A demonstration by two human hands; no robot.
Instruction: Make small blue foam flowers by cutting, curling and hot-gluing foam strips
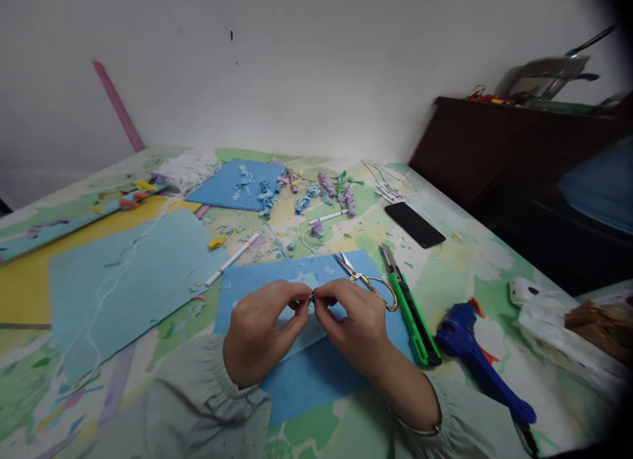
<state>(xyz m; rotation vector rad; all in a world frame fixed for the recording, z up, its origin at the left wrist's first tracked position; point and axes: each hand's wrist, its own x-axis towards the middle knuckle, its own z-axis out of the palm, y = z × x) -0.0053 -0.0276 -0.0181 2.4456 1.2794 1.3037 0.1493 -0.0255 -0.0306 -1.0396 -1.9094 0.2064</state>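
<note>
My left hand and my right hand meet fingertip to fingertip, both closed in a pinch. A tiny dark thing shows between the fingertips, too small to name. Below them lies a blue foam sheet with a pale blue piece on it, partly hidden by my hands. Open scissors with gold handles rest on the sheet just beyond my right hand. To the right of them lies a green utility knife with its blade out.
A blue glue gun and a black phone lie to the right. At the back are curled foam pieces, another blue sheet and white string. Light blue and yellow sheets cover the left side.
</note>
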